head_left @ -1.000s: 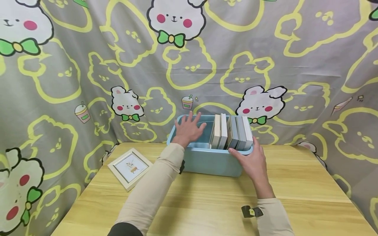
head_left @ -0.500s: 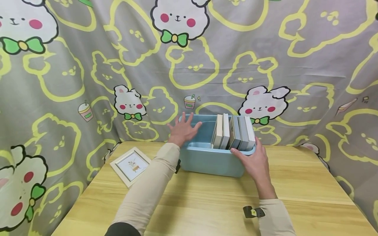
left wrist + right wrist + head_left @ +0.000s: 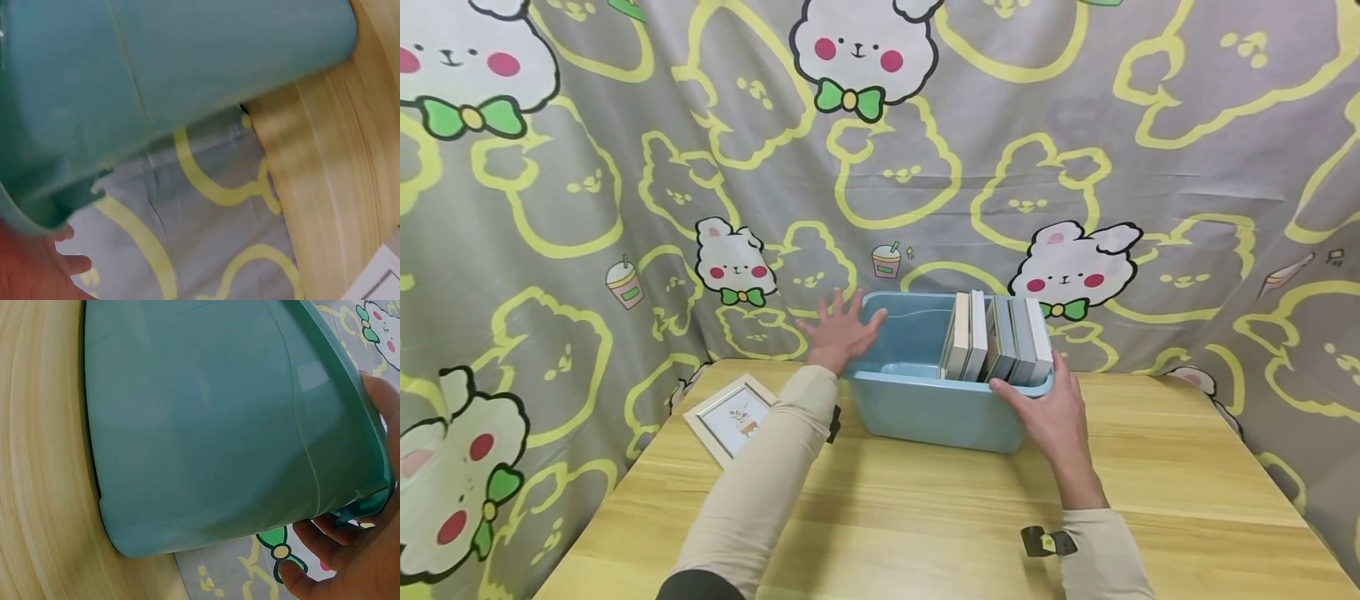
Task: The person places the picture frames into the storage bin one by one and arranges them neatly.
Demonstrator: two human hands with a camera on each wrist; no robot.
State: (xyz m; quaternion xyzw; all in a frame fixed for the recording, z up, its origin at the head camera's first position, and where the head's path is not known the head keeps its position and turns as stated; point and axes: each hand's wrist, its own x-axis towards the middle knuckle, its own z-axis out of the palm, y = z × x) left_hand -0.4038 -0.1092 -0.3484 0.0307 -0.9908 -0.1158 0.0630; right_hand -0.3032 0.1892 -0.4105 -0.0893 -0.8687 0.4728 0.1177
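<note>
A blue plastic bin (image 3: 936,412) stands on the table in the head view. Several slim frames (image 3: 1000,337), cream, white and grey, stand on edge in its right half. My right hand (image 3: 1051,417) grips the bin's right end, thumb on the near rim and fingers around the corner; the right wrist view shows these fingers (image 3: 328,547) curled beneath the rim. With fingers spread, my left hand (image 3: 844,335) is at the bin's left end. In the left wrist view that hand (image 3: 31,265) appears just below the rim; whether it touches is unclear.
Left of the bin, a cream picture frame (image 3: 730,417) with a plant print lies flat on the wooden table (image 3: 925,517), partly behind my left sleeve. A patterned grey curtain (image 3: 917,200) hangs close behind the bin and along both sides.
My left hand has moved left from above the bin's inside to its left end, fingers still spread. The right hand keeps its hold. The whole view has shifted slightly.
</note>
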